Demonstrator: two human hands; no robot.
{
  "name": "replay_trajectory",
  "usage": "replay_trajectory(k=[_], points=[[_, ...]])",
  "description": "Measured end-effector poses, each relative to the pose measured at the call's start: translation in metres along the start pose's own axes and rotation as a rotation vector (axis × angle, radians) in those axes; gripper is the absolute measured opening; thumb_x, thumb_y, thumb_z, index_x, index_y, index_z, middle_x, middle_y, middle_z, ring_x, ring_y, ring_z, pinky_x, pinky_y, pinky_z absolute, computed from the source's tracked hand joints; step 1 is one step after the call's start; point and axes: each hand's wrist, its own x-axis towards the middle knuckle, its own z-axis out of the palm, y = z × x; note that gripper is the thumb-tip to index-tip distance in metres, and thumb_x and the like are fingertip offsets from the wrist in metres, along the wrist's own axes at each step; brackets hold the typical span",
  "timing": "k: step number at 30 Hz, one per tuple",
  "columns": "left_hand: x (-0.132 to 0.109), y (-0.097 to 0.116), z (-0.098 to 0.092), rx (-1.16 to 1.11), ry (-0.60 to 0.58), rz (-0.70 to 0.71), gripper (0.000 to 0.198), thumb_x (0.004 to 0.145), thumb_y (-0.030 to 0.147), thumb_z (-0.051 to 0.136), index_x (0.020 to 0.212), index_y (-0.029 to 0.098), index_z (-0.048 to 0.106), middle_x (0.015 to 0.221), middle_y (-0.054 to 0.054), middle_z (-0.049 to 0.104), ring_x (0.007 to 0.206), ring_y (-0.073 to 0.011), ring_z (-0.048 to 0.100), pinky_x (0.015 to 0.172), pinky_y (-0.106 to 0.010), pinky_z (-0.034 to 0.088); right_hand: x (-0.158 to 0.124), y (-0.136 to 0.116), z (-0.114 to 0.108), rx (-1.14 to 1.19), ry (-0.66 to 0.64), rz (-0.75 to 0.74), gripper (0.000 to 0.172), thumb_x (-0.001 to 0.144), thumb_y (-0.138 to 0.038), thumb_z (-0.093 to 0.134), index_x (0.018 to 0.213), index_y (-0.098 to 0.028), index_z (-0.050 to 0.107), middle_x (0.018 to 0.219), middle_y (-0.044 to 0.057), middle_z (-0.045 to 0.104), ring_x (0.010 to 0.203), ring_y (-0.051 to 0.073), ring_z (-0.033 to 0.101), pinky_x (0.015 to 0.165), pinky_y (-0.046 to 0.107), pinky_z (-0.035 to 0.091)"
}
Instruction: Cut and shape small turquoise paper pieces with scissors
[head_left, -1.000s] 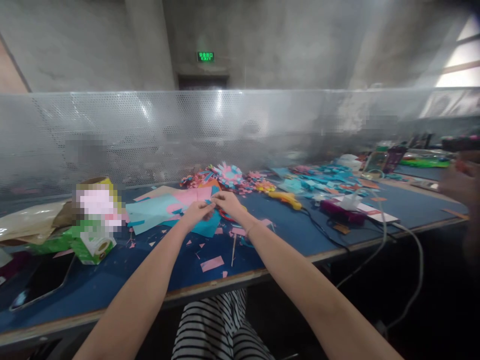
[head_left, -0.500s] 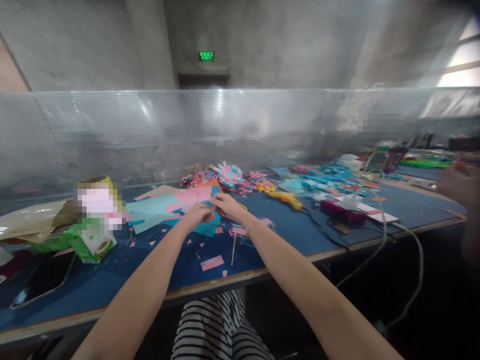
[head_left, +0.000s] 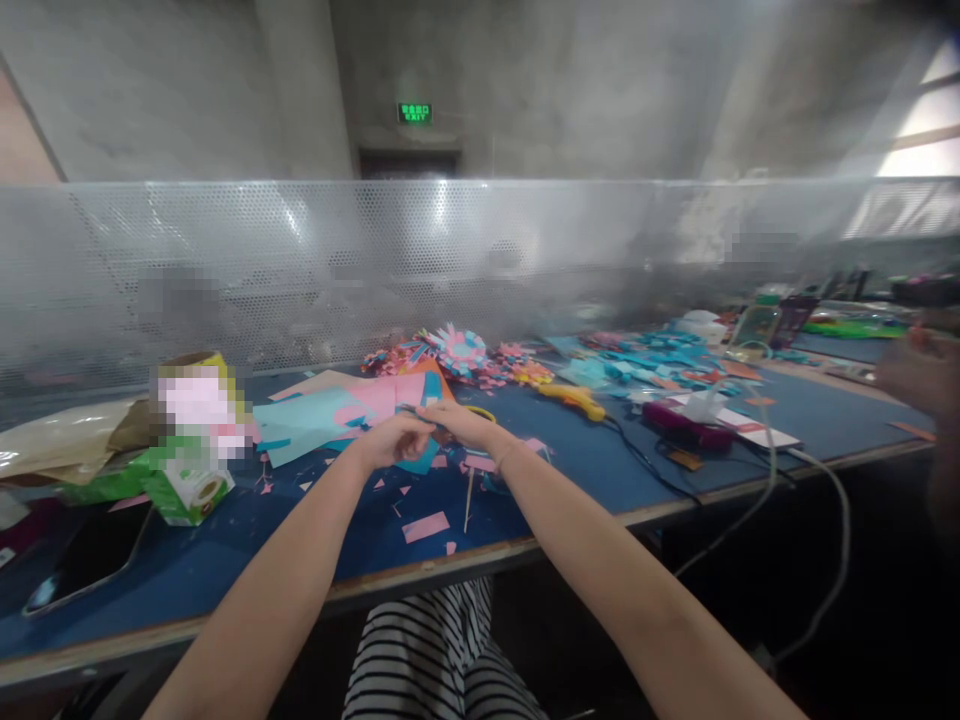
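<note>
My left hand (head_left: 391, 439) and my right hand (head_left: 459, 421) meet over the blue table (head_left: 225, 560), fingers pinched together on a small teal paper piece (head_left: 414, 458) that hangs between them. The fingertips touch each other just above the piece. Sheets of light blue paper (head_left: 300, 422) and pink paper (head_left: 382, 393) lie flat on the table right behind my hands. A thin wooden stick (head_left: 468, 498) and pink paper scraps (head_left: 424, 526) lie in front of them.
A pile of paper flowers (head_left: 457, 352) sits by the perforated metal screen (head_left: 480, 260). A yellow glue gun (head_left: 574, 399) and a purple device (head_left: 684, 426) with cables lie to the right. A green box (head_left: 184, 490) and a phone (head_left: 82, 565) lie left. Another person's hand (head_left: 915, 372) shows at the far right.
My hands have dropped slightly and closed in tighter on the teal piece; the left hand has curled into more of a fist. The view has shifted a little.
</note>
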Motion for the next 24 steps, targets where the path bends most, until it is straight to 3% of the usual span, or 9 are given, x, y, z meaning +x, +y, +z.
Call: replay_trajectory(k=[7,14,20,24], points=[[0.001,-0.003,-0.004,-0.098,-0.070,0.031,0.045,0.069,0.028,0.049,0.028,0.016,0.036,0.028,0.001,0.021,0.030,-0.0053,0.021,0.035,-0.023,0.014,0.001,-0.001,0.005,0.131,0.028,0.032,0.040,0.064,-0.051,0.060,0.055,-0.014,0.047,0.042,-0.008,0.034,0.037,0.002,0.024,0.038,0.019,0.014],[0.008,-0.004,0.001,-0.167,0.023,0.151,0.048,0.070,0.024,0.046,0.025,0.016,0.031,0.025,0.001,0.017,0.028,-0.0046,0.020,0.035,-0.022,0.012,0.006,-0.001,0.009,0.233,0.116,0.023,0.037,0.060,-0.045,0.065,0.054,-0.014,0.047,0.044,-0.006,0.045,0.039,0.003,0.032,0.040,0.018,0.022],[0.009,-0.004,0.001,-0.187,0.009,0.175,0.045,0.069,0.021,0.045,0.026,0.015,0.032,0.025,0.002,0.018,0.028,-0.0043,0.020,0.036,-0.022,0.012,0.005,-0.005,0.013,0.278,0.161,0.060,0.034,0.061,-0.044,0.064,0.057,-0.014,0.049,0.049,-0.002,0.053,0.048,0.007,0.048,0.051,0.021,0.037],[0.007,-0.002,0.002,-0.172,0.006,0.190,0.041,0.066,0.022,0.047,0.027,0.016,0.033,0.026,0.002,0.019,0.029,-0.0045,0.021,0.038,-0.023,0.012,0.007,0.000,0.012,0.274,0.163,0.036,0.035,0.061,-0.046,0.064,0.060,-0.014,0.050,0.050,-0.003,0.052,0.046,0.007,0.046,0.050,0.020,0.036]])
